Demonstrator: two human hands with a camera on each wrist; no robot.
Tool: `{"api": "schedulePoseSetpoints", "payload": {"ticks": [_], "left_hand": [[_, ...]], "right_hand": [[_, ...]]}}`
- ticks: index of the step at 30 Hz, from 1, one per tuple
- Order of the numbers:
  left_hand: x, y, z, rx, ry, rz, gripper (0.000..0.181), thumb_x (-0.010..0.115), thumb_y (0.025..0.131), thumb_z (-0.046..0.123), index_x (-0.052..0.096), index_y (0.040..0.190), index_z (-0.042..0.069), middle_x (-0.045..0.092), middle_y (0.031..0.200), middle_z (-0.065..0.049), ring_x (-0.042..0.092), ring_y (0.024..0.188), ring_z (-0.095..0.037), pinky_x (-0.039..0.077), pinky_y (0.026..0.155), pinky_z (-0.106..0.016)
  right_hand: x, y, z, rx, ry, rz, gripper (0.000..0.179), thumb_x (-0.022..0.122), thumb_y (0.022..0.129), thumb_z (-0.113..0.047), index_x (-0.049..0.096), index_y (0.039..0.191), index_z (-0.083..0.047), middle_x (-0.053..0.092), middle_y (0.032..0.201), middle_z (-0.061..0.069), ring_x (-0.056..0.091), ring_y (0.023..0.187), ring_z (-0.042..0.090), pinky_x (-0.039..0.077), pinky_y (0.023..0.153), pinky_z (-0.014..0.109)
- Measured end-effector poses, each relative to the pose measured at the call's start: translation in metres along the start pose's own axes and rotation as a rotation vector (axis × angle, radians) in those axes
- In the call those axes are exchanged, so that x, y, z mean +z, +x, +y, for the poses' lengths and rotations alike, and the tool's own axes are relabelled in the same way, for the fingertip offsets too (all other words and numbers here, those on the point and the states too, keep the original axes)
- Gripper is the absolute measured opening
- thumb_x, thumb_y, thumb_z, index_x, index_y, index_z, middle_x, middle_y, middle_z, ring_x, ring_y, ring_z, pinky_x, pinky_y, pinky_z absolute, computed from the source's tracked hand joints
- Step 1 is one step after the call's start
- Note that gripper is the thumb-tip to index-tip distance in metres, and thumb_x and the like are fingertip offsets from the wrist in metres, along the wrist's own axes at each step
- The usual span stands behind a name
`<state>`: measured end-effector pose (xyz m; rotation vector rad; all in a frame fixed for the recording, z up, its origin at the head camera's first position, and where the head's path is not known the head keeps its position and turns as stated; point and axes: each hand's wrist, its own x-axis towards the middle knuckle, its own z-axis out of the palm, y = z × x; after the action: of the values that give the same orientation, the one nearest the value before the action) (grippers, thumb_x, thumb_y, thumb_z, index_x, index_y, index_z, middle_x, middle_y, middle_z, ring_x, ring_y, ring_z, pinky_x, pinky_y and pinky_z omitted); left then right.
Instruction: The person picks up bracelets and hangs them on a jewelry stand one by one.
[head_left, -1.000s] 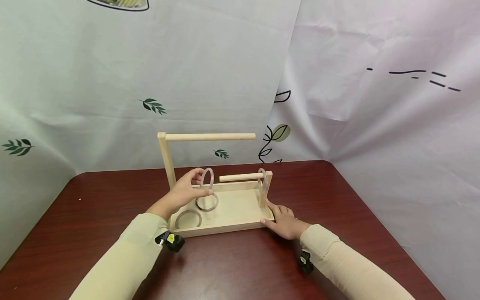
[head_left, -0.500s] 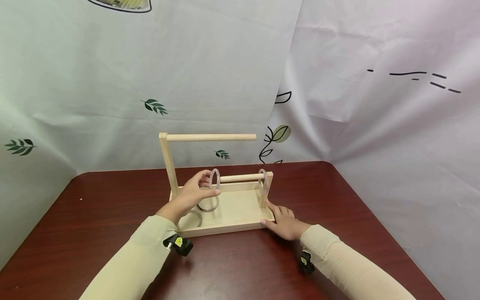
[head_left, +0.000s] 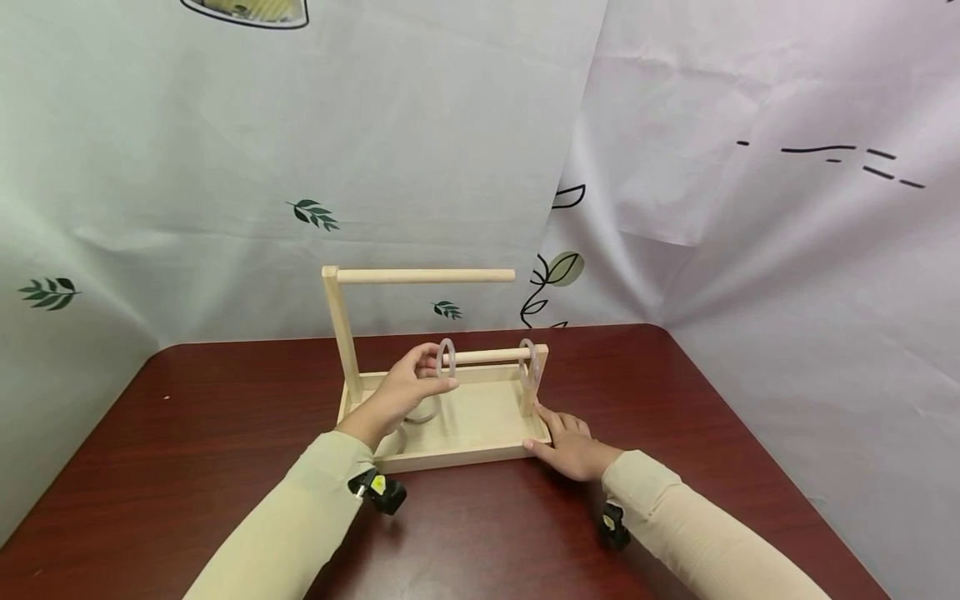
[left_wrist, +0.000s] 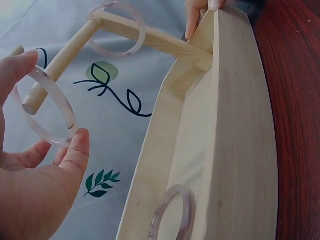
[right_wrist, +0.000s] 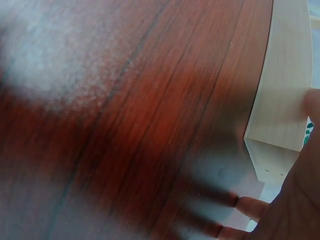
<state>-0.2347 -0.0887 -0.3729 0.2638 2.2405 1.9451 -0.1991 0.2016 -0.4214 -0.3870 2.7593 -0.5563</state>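
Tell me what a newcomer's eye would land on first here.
Probably the pale wooden rack on the dark red table, its upper bar standing out against the light backdrop. Next, the translucent ring that the left grip pinches at the free end of the lower bar, while a second ring hangs near that bar's post.

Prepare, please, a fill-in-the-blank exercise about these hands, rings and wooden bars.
The left hand holds a ring at the tip of the ____ (upper/lower) bar.
In the head view, another ring hangs on that bar to the ____ of the held one.
The right hand touches a wooden tray under ____ horizontal bars.

Missing words: lower; right; two.
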Motion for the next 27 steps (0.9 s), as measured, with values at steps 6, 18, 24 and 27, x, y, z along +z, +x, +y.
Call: {"api": "schedulePoseSetpoints", "payload": {"ticks": [6, 18, 24, 27], "left_hand": [[0.004, 0.002, 0.0, -0.026, -0.043, 0.001, 0.068, 0.07, 0.086, 0.012, 0.035, 0.143, -0.001, 0.043, 0.124, -0.016, 0.045, 0.109, -0.024, 0.041, 0.091, -0.032], [0.019, 0.008, -0.001, -0.045, -0.124, 0.035, 0.066, 0.069, 0.085, 0.008, 0.037, 0.143, 0.0, 0.044, 0.126, -0.02, 0.049, 0.116, -0.027, 0.044, 0.097, -0.032], [0.025, 0.011, 0.0, -0.066, -0.157, 0.039, 0.067, 0.069, 0.085, 0.007, 0.037, 0.144, 0.003, 0.046, 0.13, -0.02, 0.049, 0.124, -0.031, 0.044, 0.1, -0.038], [0.028, 0.011, 0.0, -0.058, -0.193, 0.025, 0.067, 0.067, 0.086, 0.005, 0.035, 0.145, 0.001, 0.044, 0.13, -0.022, 0.05, 0.12, -0.03, 0.044, 0.1, -0.038]], "right_hand": [[-0.003, -0.004, -0.004, 0.001, 0.011, -0.009, 0.085, 0.041, 0.094, -0.064, 0.014, 0.156, -0.011, 0.023, 0.15, 0.03, 0.016, 0.138, 0.051, 0.021, 0.108, 0.061], [-0.004, -0.004, -0.003, -0.012, 0.007, -0.015, 0.087, 0.038, 0.093, -0.068, 0.013, 0.156, -0.012, 0.024, 0.15, 0.027, 0.015, 0.139, 0.049, 0.019, 0.109, 0.061], [-0.007, -0.006, -0.006, -0.025, 0.021, -0.02, 0.086, 0.041, 0.095, -0.064, 0.014, 0.155, -0.009, 0.024, 0.15, 0.029, 0.015, 0.138, 0.05, 0.017, 0.109, 0.062], [-0.01, -0.008, -0.008, -0.022, 0.019, -0.033, 0.086, 0.041, 0.095, -0.063, 0.016, 0.154, -0.006, 0.024, 0.149, 0.029, 0.016, 0.138, 0.05, 0.017, 0.109, 0.062]]}}
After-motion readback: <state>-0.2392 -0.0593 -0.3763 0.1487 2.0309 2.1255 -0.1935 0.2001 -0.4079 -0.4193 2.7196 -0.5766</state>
